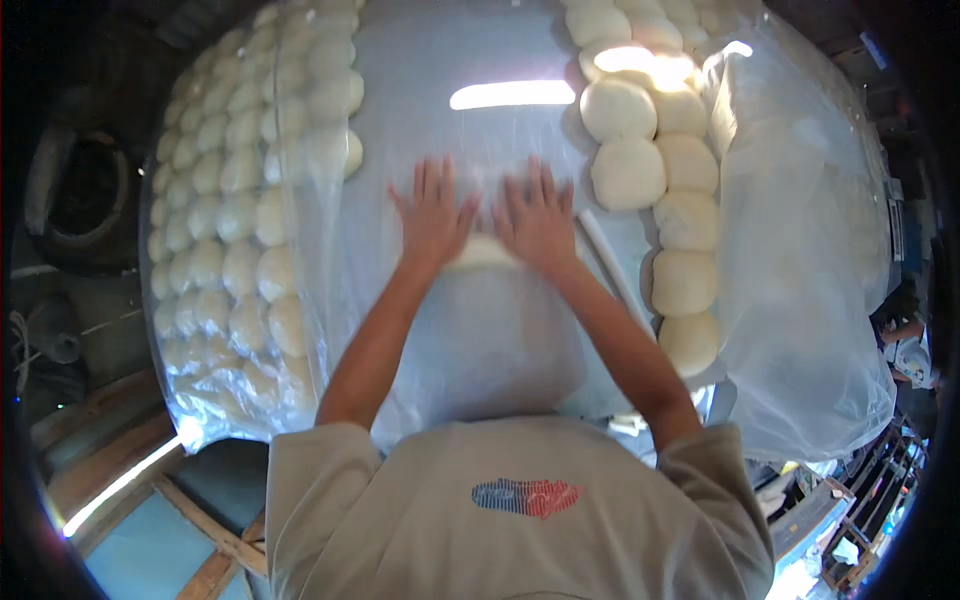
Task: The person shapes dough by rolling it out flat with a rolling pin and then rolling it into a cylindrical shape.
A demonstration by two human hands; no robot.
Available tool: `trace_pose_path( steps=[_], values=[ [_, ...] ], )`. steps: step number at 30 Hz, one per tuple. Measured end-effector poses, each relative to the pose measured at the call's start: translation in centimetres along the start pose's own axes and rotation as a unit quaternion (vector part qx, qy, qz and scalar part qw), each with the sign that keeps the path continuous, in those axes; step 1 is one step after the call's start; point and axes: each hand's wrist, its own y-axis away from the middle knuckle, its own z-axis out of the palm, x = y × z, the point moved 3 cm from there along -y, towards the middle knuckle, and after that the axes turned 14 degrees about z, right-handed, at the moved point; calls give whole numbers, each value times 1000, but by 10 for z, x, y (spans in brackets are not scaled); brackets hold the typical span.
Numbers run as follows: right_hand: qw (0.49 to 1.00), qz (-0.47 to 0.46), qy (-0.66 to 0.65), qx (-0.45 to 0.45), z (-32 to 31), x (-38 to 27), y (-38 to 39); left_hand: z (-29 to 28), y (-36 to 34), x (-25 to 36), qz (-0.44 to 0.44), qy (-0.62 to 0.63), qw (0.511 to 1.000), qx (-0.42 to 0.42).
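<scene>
Both my hands lie palm down over the middle of a smooth work table [440,130], fingers stretched forward and spread. My left hand [434,218] and my right hand [537,220] rest at either end of a pale strip of dough [481,252], which shows between and just below the wrists. Most of that dough is hidden by the hands, and slight blur softens the fingers. Beside my right forearm lies a thin white rod [610,258], slanting toward me.
Rows of round dough pieces [203,215] fill the left side under clear plastic sheeting [310,240]. More dough balls [628,174] line the right, partly uncovered, beside another plastic sheet [790,260]. A tyre-like ring [95,190] is at far left; a wooden frame [215,530] stands lower left.
</scene>
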Motion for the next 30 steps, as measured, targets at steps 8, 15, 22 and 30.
trace_pose_path(
  steps=[8,15,22,30],
  values=[
    [980,-26,-3,-197,-62,31,180,-30,208,13,37,202,979,-15],
    [988,-25,-79,-130,-57,27,150,-43,211,31,-32,221,971,84],
    [923,54,-354,-143,-94,45,173,-56,176,39,67,276,957,65],
    [918,175,-316,-164,-255,107,277,-41,182,188,87,507,827,-225]
  ],
)
